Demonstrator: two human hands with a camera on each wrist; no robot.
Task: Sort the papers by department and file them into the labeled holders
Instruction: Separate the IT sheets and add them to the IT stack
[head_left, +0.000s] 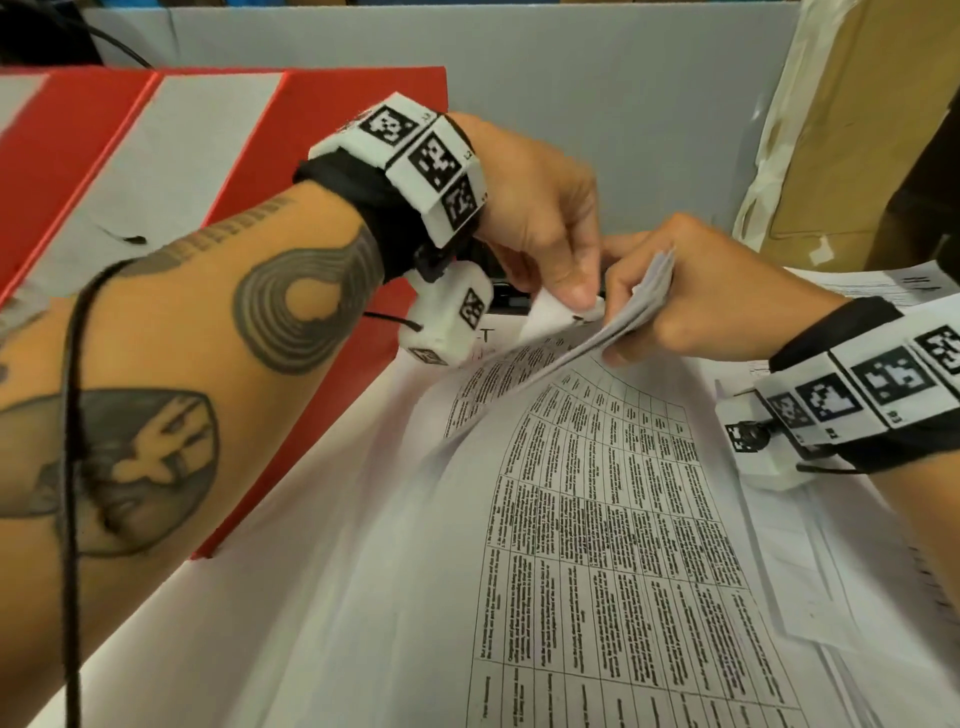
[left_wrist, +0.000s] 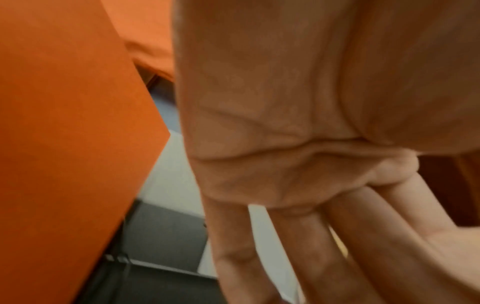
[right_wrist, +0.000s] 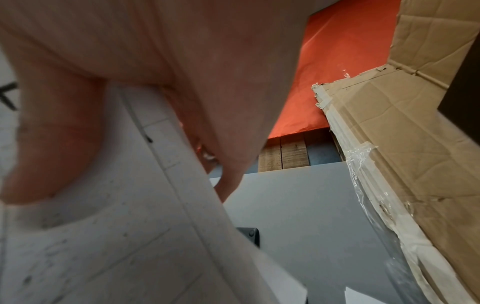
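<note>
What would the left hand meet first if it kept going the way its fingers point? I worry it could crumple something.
Most likely the lifted corner of the paper stack held by the right hand; the left hand already pinches there, as far as depth shows.

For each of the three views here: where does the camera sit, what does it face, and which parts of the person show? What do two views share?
Head: on the head, facing down at the papers; left hand, right hand and tattooed forearm show.
Left wrist: along the left hand's palm and fingers, red holder beside.
Right wrist: under the right hand gripping papers, cardboard box beyond.
Shared: red holders appear in head and left wrist views.
</note>
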